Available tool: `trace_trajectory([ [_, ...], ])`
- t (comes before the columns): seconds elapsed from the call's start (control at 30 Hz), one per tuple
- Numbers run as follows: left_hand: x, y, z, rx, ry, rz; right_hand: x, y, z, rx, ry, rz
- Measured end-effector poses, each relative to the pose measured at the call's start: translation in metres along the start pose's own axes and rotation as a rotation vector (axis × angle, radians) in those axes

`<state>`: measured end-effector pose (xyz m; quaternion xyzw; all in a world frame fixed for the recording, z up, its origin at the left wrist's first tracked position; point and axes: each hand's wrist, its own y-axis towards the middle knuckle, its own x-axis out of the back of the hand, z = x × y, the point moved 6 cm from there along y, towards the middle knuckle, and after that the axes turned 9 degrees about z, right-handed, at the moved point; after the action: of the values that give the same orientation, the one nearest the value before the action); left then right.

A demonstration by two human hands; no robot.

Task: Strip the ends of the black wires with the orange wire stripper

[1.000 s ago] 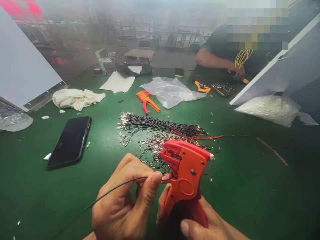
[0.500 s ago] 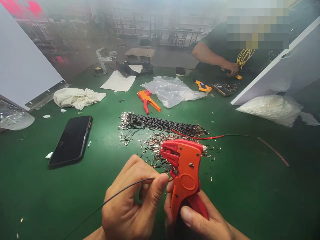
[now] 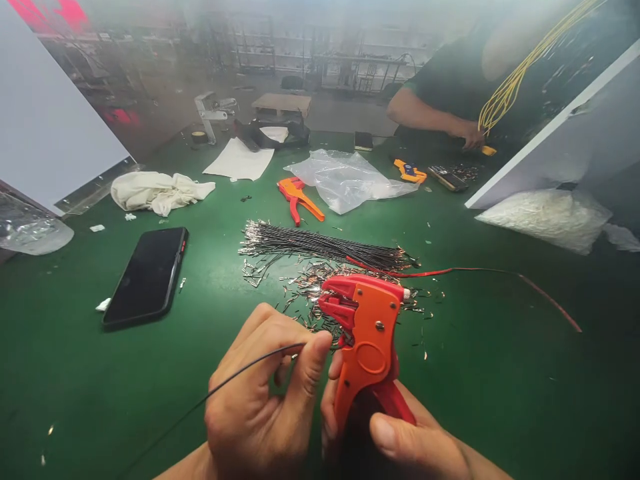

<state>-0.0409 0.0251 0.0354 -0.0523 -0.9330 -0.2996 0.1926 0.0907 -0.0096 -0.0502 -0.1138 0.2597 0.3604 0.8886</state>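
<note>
My left hand [image 3: 265,407] pinches a thin black wire [image 3: 235,377] between thumb and forefinger, with the wire's end at the jaws of an orange-red wire stripper [image 3: 365,333]. My right hand [image 3: 400,443] is wrapped round the stripper's handles and holds it upright. Just beyond the tool lies a bundle of black wires [image 3: 320,245] with metal ends, and a scatter of cut wire bits [image 3: 310,293] covers the green table [image 3: 500,373] below it. A red wire [image 3: 475,272] runs off to the right.
A black phone [image 3: 147,277] lies to the left, a white cloth [image 3: 155,190] behind it. A second orange stripper [image 3: 299,199] and a clear plastic bag [image 3: 345,180] sit further back. Another person's hand [image 3: 470,137] works with yellow wires [image 3: 505,93] at the far right. White panels stand at both sides.
The stripper has turned more upright and shifted slightly left, toward the wire end. My right hand's grip has moved up the handles. The other person's hand has shifted.
</note>
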Motion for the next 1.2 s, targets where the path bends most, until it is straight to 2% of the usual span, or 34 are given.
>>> trace_trajectory([
  [0.13,-0.003,0.0,0.0,-0.026,0.054,0.049,0.003,0.0,-0.005,-0.012,0.05,-0.043],
  [0.3,-0.003,0.001,-0.002,-0.028,0.098,-0.013,0.002,-0.001,-0.007,-0.017,0.071,-0.011],
  [0.5,0.0,0.001,-0.006,-0.077,0.127,0.0,0.002,-0.001,0.0,-0.07,0.11,-0.05],
  [0.57,0.0,0.002,-0.01,-0.106,0.174,0.068,0.0,-0.002,0.002,-0.098,0.138,-0.032],
  [0.6,-0.004,0.001,-0.013,-0.145,0.204,0.155,-0.001,-0.002,0.002,-0.103,0.151,-0.023],
  [0.67,-0.01,-0.001,-0.016,-0.189,0.276,0.238,-0.001,-0.002,0.001,-0.09,0.168,-0.012],
  [0.7,-0.01,-0.003,-0.017,-0.216,0.298,0.191,-0.001,-0.003,0.0,-0.071,0.176,-0.006],
  [0.73,-0.003,-0.006,-0.02,-0.252,0.302,0.031,0.0,-0.003,-0.002,-0.048,0.185,0.0],
  [0.83,-0.005,-0.013,-0.019,-0.311,0.306,-0.09,0.0,-0.004,-0.009,0.025,0.206,0.038],
  [1.0,-0.007,-0.017,-0.016,-0.319,0.319,-0.077,0.0,-0.005,-0.012,0.097,0.206,0.054],
  [1.2,-0.002,-0.018,-0.02,-0.362,0.363,-0.075,0.001,-0.004,-0.006,0.109,0.197,0.065],
])
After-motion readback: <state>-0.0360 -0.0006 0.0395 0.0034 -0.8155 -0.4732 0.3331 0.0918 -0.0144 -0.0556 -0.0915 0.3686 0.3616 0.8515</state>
